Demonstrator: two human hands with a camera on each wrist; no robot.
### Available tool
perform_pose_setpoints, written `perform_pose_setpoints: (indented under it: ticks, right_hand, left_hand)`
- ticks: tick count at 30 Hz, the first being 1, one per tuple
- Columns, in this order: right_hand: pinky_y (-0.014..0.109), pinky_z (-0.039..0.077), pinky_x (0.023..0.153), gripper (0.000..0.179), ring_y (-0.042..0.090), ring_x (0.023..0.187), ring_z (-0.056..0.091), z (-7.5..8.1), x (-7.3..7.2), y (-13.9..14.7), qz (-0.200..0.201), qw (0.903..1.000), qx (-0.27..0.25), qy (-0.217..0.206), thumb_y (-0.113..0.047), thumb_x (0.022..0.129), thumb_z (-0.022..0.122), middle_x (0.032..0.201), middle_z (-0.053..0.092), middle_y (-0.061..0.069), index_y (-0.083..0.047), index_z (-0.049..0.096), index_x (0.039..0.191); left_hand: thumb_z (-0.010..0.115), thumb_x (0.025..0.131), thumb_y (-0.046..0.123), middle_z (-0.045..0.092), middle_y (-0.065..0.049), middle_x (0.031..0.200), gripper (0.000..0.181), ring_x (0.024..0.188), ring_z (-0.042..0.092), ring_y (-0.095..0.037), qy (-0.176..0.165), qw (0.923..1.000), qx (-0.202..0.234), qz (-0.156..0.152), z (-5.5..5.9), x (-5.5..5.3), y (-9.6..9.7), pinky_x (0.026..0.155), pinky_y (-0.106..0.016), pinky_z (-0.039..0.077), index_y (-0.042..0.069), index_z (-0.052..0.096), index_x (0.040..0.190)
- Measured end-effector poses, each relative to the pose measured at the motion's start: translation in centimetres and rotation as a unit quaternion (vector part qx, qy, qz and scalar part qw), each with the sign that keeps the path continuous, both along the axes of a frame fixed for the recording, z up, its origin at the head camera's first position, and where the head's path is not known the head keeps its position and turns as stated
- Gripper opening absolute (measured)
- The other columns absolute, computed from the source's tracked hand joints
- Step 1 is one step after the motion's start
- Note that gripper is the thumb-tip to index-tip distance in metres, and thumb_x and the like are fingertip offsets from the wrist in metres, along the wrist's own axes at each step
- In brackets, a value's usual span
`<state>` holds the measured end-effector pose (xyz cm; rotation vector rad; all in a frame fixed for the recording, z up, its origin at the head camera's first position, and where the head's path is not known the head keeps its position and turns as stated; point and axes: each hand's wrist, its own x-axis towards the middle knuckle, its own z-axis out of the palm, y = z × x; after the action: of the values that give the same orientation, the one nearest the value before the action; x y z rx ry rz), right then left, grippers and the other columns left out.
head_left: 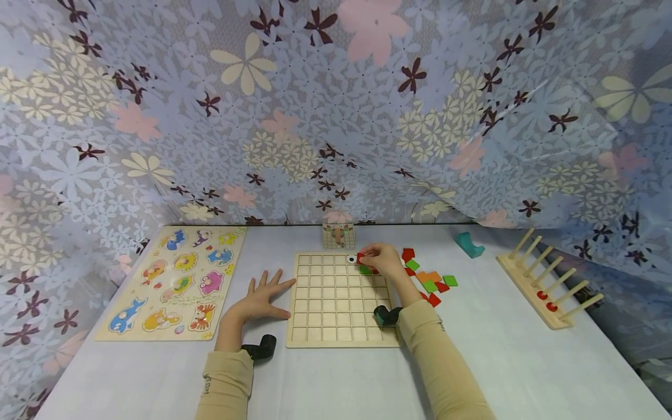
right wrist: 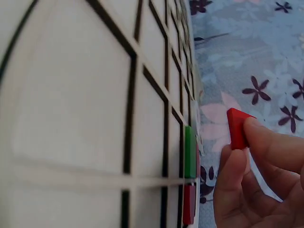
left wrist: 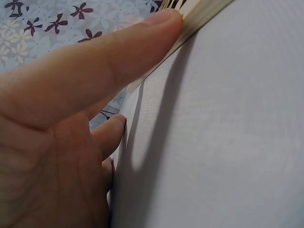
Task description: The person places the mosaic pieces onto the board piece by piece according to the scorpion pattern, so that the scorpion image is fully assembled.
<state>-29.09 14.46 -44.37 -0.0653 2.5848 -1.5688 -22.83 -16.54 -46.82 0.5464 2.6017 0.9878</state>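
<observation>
A pale wooden grid board (head_left: 328, 303) lies flat on the table. My right hand (head_left: 387, 261) is over its far right corner, pinching a small red tile (right wrist: 236, 127) between thumb and fingertips. In the right wrist view the tile is raised off the board. A green tile (right wrist: 190, 152) and another red tile (right wrist: 188, 204) sit in the grid below the hand. Left of the pinched tile is a white piece with a black dot (head_left: 352, 259). My left hand (head_left: 258, 302) spreads its fingers by the board's left side, thumb tip at the edge.
Loose red, green and orange tiles (head_left: 433, 276) lie right of the board. A small pattern card (head_left: 338, 236) stands behind it. An animal puzzle board (head_left: 178, 291) is at left. At right are a teal block (head_left: 469, 245) and a wooden peg rack (head_left: 535, 291) with red beads.
</observation>
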Motion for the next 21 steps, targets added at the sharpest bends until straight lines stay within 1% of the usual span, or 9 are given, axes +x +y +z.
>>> perform_pose_setpoints:
  ticks: [2,6,9,13,17,21]
  right_hand:
    - [0.028,0.053,0.062,0.020,0.021,0.070,0.061,-0.1,-0.1,-0.4,0.004,0.9998,0.021,-0.003,-0.006,0.085,0.064,0.084,0.062,0.012,0.002,0.065,0.103]
    - [0.027,0.050,0.061,0.017,0.019,0.071,0.058,-0.1,-0.2,-1.1,0.010,0.9975,0.070,0.000,-0.008,0.084,0.066,0.083,0.062,0.009,-0.001,0.067,0.099]
    - [0.028,0.048,0.061,0.015,0.020,0.073,0.057,0.1,-0.1,-1.6,0.017,0.9940,0.107,0.007,-0.009,0.082,0.068,0.084,0.062,0.008,-0.004,0.067,0.096]
    - [0.028,0.045,0.059,0.011,0.019,0.071,0.056,0.2,-0.1,-1.9,0.025,0.9886,0.148,0.013,-0.011,0.081,0.069,0.080,0.062,0.006,-0.007,0.067,0.091]
    - [0.027,0.043,0.059,0.007,0.017,0.068,0.055,0.1,-0.2,-2.0,0.032,0.9847,0.170,0.018,-0.012,0.080,0.070,0.076,0.062,0.003,-0.009,0.068,0.086]
    - [0.028,0.044,0.061,0.005,0.017,0.068,0.056,0.0,-0.2,-1.9,0.038,0.9828,0.179,0.023,-0.013,0.080,0.070,0.075,0.063,0.002,-0.009,0.068,0.083]
  left_hand:
    - [0.077,0.070,0.030,0.007,-0.022,0.152,0.084,0.137,-0.012,-0.045,0.000,1.0000,-0.004,0.001,0.0,0.0,0.0,0.105,-0.060,-0.016,0.010,0.037,0.142]
    - [0.077,0.070,0.030,0.007,-0.022,0.152,0.084,0.137,-0.012,-0.045,0.000,1.0000,-0.003,0.002,0.0,-0.1,-0.1,0.105,-0.060,-0.016,0.010,0.037,0.142]
    - [0.077,0.070,0.031,0.007,-0.023,0.152,0.084,0.136,-0.012,-0.046,0.002,1.0000,-0.004,0.001,0.0,-0.1,-0.1,0.105,-0.060,-0.016,0.010,0.038,0.141]
    - [0.077,0.070,0.031,0.007,-0.022,0.152,0.084,0.137,-0.012,-0.045,0.001,1.0000,-0.006,0.002,-0.1,-0.2,-0.1,0.105,-0.060,-0.016,0.011,0.037,0.142]
    - [0.077,0.070,0.031,0.007,-0.021,0.153,0.084,0.137,-0.012,-0.044,-0.006,1.0000,-0.001,0.005,-0.2,-0.2,-0.1,0.105,-0.059,-0.016,0.012,0.037,0.142]
    - [0.077,0.070,0.031,0.007,-0.022,0.152,0.084,0.137,-0.012,-0.044,-0.005,1.0000,-0.002,0.006,-0.2,-0.3,-0.1,0.105,-0.059,-0.016,0.011,0.037,0.142]
